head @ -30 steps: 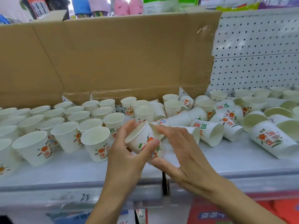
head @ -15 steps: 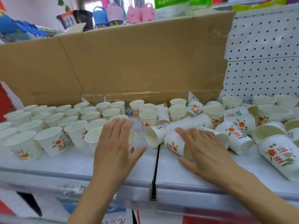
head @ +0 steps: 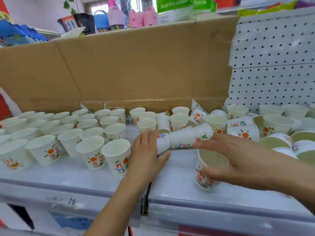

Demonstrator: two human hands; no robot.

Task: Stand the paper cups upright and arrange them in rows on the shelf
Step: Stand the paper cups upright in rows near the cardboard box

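Note:
White paper cups with orange and green print cover a white shelf (head: 71, 176). On the left, several upright cups (head: 90, 150) stand in rows, the nearest one (head: 117, 157) just left of my left hand. My left hand (head: 146, 157) wraps around the mouth end of a cup lying on its side (head: 163, 142), thumb below and fingers above. My right hand (head: 242, 160) grips an upright cup (head: 204, 183) near the shelf's front edge, fingers arched over its rim. Another lying cup (head: 182, 137) rests behind both hands.
A heap of tipped and upright cups (head: 242, 132) fills the right and back of the shelf. A brown cardboard sheet (head: 136, 65) leans on the white pegboard (head: 272, 57) behind. A narrow seam (head: 144, 203) splits the shelf between my hands.
My left hand left a cup standing at the end of the front row and moved right onto a lying cup. My right hand has stood a cup upright near the front.

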